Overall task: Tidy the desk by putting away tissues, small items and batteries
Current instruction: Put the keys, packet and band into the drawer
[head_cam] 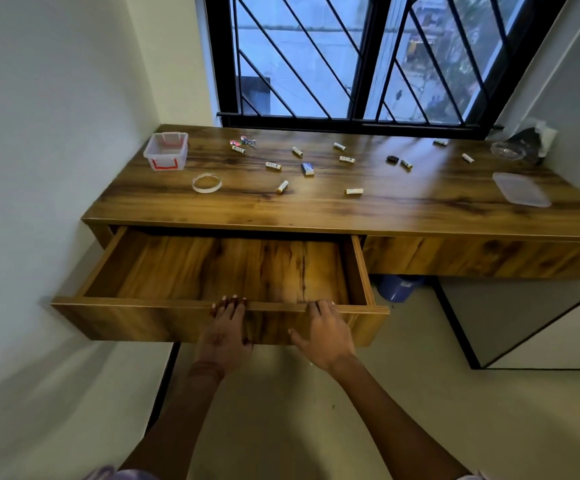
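Note:
The wooden desk's left drawer (143, 308) stands pulled out and looks empty inside. My left hand (227, 327) and my right hand (326, 332) both hold its front panel, fingers curled over the top edge. On the desk top (420, 199) lie several white batteries, such as one battery (282, 186) near the front and another battery (353, 191) to its right. A small blue-and-white item (308, 169) lies among them. A clear plastic box with red clips (166, 150) sits at the back left. Crumpled tissue (546, 136) lies at the far right corner.
A tape ring (206, 182) lies near the box, small trinkets (243, 143) at the back. A clear lid (521, 188) and a glass dish (508, 150) sit at the right. The right drawer (482, 256) is closed. A blue bin (399, 287) stands under the desk. A barred window is behind.

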{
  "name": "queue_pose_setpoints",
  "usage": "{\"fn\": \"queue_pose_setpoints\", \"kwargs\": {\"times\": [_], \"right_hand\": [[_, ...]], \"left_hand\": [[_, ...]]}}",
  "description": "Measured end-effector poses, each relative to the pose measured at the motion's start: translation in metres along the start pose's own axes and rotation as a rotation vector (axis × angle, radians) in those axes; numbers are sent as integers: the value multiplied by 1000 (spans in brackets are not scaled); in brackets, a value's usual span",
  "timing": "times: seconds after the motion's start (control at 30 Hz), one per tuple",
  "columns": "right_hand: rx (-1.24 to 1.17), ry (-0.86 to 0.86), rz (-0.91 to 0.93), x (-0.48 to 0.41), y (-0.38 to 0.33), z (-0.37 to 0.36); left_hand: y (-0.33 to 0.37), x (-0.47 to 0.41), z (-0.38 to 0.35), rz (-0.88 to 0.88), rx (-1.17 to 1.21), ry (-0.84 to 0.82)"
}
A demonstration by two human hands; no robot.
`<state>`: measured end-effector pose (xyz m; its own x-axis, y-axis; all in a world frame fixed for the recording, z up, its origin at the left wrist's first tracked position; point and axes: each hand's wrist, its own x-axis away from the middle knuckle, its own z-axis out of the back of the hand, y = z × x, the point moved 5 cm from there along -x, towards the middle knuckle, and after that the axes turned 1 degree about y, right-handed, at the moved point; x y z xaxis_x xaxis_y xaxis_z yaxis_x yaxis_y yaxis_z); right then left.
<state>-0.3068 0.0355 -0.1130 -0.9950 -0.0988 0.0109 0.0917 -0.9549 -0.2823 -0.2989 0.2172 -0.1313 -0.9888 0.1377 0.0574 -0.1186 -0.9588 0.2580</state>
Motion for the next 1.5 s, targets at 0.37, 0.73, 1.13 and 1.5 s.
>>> {"fn": "queue_pose_setpoints", "kwargs": {"times": [0.37, 0.73, 1.13, 1.5], "right_hand": [[0, 3, -89, 68, -17, -3], [-17, 37, -125, 135, -25, -10], [-39, 68, -185, 154, -31, -7], [-149, 122, -120, 74, -55, 11]], "left_hand": [[5, 64, 8, 1, 19, -77], [10, 137, 1, -60, -24, -8], [10, 161, 10, -87, 22, 21], [-20, 94, 42, -29, 57, 36]]}}
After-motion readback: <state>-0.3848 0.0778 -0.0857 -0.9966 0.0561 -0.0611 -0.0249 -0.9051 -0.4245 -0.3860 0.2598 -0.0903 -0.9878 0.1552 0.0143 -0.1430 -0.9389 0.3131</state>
